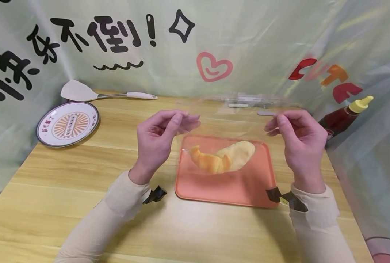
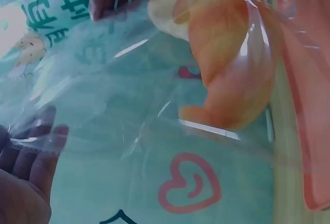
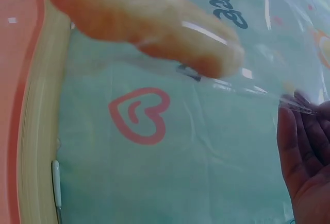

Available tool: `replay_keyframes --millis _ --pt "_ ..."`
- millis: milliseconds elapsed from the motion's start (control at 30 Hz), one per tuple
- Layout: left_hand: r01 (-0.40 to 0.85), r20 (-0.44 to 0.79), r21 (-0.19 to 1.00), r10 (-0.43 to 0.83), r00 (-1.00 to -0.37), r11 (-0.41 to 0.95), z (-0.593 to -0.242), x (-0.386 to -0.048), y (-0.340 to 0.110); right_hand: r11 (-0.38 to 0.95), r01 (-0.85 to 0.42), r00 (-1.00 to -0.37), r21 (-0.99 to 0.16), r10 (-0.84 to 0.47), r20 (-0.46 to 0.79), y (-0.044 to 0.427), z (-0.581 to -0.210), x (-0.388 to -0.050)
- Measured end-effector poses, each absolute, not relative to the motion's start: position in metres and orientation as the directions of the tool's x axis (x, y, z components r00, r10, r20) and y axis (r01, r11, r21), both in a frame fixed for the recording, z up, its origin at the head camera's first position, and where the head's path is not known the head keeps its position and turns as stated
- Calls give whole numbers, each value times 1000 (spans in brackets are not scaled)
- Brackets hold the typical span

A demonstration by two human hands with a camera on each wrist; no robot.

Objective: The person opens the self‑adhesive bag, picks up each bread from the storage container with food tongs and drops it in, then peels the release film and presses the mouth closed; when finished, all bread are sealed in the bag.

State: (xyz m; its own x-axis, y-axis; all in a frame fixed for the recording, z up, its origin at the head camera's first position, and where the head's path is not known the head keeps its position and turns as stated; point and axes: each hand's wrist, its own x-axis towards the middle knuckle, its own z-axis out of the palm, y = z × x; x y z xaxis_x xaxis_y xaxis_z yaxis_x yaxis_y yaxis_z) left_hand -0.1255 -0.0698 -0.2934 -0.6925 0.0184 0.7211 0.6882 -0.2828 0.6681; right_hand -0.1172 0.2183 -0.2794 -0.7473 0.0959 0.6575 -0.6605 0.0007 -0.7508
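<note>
Plainly, left fingers (image 1: 173, 126) and right fingers (image 1: 287, 128) pinch a clear bag (image 1: 226, 126) — bread (image 1: 226, 162) inside.

A clear bag (image 1: 226, 126) hangs raised above a tray (image 1: 211, 188). Inside, near its bottom edge, a curved golden croissant (image 1: 208, 162) overlaps a pale, oval bun's (image 1: 242, 153) left end.

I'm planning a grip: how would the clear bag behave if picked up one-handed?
The clear bag likely flops: it hangs creased below the left hand and right hand. Its glossy highlights suggest slipperiness. The bread low inside would probably make it sag.
</note>
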Motion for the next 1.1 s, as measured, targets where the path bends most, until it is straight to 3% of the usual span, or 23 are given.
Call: replay_keyframes --millis 233,433,733,900,1100 --pt "726 761 608 -25 -648 -321 -281 -119 -63 -10 -615 -788 -789 46 614 222 -280 -118" --pt "750 772 600 -43 -634 -277 -272 -116 -58 22 -534 -845 -845 6 534 224 -282 -121" --pt "737 747 624 -76 -660 -260 -262 -111 -51 251 -458 -881 -853 5 474 223 -279 -122" --pt "746 755 623 -72 -652 -236 -258 -110 -50 412 -522 -794 -747 87 602 212 -266 -116" --pt "765 773 612 -53 -632 -204 -258 -111 -49 503 -734 -531 -456 -6 848 178 -234 -103"
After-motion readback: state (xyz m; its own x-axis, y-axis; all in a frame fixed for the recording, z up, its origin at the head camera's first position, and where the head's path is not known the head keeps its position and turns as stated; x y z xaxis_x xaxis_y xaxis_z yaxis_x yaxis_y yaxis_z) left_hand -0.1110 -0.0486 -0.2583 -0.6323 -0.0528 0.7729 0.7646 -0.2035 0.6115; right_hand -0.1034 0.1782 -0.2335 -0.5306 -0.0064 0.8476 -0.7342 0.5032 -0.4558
